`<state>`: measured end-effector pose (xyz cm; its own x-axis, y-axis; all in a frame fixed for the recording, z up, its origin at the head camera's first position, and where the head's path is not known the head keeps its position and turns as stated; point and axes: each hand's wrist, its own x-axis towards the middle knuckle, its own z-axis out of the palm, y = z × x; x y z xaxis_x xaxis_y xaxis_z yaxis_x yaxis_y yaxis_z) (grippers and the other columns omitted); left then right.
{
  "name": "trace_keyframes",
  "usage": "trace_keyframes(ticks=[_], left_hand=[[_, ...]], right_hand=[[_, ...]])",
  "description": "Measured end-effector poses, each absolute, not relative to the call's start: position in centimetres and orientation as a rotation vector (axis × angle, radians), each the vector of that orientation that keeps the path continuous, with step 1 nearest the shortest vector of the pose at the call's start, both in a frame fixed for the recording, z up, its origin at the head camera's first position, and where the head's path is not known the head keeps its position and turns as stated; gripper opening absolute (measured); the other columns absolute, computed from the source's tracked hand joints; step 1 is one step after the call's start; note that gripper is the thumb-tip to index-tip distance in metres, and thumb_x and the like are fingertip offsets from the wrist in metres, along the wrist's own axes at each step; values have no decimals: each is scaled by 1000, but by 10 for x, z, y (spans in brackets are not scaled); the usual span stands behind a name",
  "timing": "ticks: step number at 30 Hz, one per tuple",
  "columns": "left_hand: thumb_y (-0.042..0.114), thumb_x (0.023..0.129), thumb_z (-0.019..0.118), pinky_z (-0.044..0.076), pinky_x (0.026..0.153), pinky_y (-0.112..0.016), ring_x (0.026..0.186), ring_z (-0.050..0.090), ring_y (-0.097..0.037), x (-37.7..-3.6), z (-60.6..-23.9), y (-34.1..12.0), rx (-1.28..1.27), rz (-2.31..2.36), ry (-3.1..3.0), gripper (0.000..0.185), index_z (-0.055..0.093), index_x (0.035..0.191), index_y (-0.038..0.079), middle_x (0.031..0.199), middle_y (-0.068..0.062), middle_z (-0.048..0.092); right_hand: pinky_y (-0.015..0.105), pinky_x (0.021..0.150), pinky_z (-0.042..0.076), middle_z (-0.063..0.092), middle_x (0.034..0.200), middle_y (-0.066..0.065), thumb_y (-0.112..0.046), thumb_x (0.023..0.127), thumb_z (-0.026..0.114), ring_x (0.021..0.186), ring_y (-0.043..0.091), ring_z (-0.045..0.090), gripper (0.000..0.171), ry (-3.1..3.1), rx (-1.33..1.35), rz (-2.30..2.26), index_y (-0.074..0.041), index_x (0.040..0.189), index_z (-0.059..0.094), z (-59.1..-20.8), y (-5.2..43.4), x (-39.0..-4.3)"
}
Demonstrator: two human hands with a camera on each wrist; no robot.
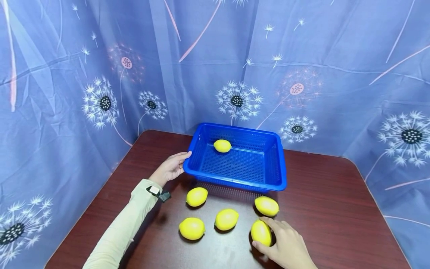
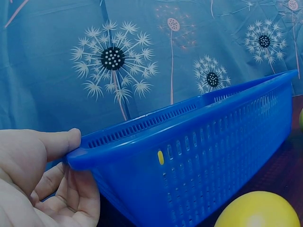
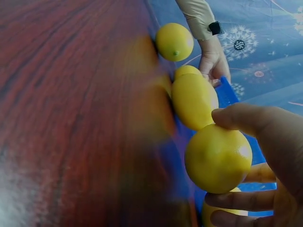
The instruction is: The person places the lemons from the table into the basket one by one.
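A blue plastic basket (image 1: 235, 182) stands on the dark wooden table with one yellow lemon (image 1: 222, 145) inside it. My left hand (image 1: 183, 158) pinches the basket's near left corner, thumb on top of the rim (image 2: 189, 118) and fingers (image 2: 71, 198) below it. Several more lemons lie on the table in front of the basket. My right hand (image 1: 265, 235) grips the front right lemon (image 1: 259, 231), with thumb and fingers curled round it (image 3: 218, 158). Whether that lemon still touches the table, I cannot tell.
Loose lemons lie at the left (image 1: 196, 196), the middle (image 1: 226, 219), the front left (image 1: 192, 228) and just behind my right hand (image 1: 266, 206). Blue dandelion-print cloth (image 1: 302, 74) closes in the table at the back and both sides.
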<state>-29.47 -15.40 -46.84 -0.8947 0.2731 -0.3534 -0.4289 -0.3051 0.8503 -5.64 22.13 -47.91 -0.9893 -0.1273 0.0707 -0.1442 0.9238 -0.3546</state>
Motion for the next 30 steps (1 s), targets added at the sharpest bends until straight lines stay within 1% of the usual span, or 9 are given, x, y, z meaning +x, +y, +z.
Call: trace_keyframes(ticks=[4, 9, 11, 15, 17, 19, 22, 26, 30], left_hand=[[21, 106, 59, 59, 76, -23, 82, 69, -11, -295, -468, -154, -192, 2222, 1520, 18, 59, 117, 7, 93, -1, 73], [22, 106, 59, 59, 78, -24, 85, 69, -12, -295, -467, -154, -189, 2224, 1518, 25, 56, 123, 5, 96, -2, 72], [22, 106, 59, 59, 79, -24, 86, 69, -12, -295, -467, -153, -190, 2222, 1519, 25, 56, 124, 5, 98, -2, 72], [22, 106, 60, 59, 78, -24, 86, 69, -12, -295, -468, -153, -186, 2223, 1513, 21, 58, 120, 6, 98, -3, 72], [21, 106, 60, 59, 78, -24, 86, 70, -12, -295, -468, -154, -183, 2226, 1510, 20, 58, 118, 6, 97, -3, 73], [21, 106, 59, 60, 77, -24, 86, 70, -12, -296, -469, -154, -181, 2228, 1506, 19, 58, 118, 6, 97, -3, 73], [21, 106, 59, 60, 77, -24, 86, 70, -12, -296, -469, -154, -182, 2226, 1509, 21, 57, 120, 5, 98, -3, 73], [21, 106, 58, 60, 78, -25, 87, 70, -13, -296, -469, -154, -188, 2225, 1507, 21, 56, 121, 6, 98, -3, 73], [21, 106, 59, 59, 77, -24, 87, 70, -12, -295, -468, -153, -194, 2234, 1502, 17, 59, 117, 7, 97, -2, 73]], right_hand=[[44, 72, 55, 71, 105, -6, -67, 71, 83, 94, 14, 63, 72, -3031, 212, 628, -24, 127, 69, -470, 222, -55], [42, 74, 55, 70, 106, -4, -66, 71, 84, 93, 12, 64, 74, -3048, 204, 680, -23, 128, 69, -456, 226, -56], [39, 71, 54, 70, 103, -5, -66, 71, 84, 89, 11, 63, 73, -3028, 229, 674, -21, 127, 69, -448, 229, -56], [27, 62, 46, 62, 90, -14, -63, 70, 87, 77, 3, 54, 70, -2913, 339, 653, -19, 123, 71, -431, 236, -59], [25, 62, 45, 63, 92, -16, -62, 71, 87, 78, 1, 52, 69, -2877, 385, 641, -21, 123, 71, -419, 240, -62], [27, 64, 48, 66, 98, -16, -61, 71, 87, 81, 1, 54, 68, -2840, 434, 625, -23, 125, 70, -407, 245, -67], [34, 71, 54, 70, 113, -12, -60, 73, 87, 90, 6, 61, 67, -2813, 504, 607, -26, 128, 68, -389, 253, -79], [42, 77, 56, 71, 117, -10, -52, 75, 89, 96, 11, 66, 64, -2749, 628, 598, -25, 129, 67, -370, 263, -100], [40, 78, 57, 73, 112, -9, -46, 77, 89, 96, 10, 67, 63, -2746, 710, 624, -21, 130, 67, -355, 272, -126]])
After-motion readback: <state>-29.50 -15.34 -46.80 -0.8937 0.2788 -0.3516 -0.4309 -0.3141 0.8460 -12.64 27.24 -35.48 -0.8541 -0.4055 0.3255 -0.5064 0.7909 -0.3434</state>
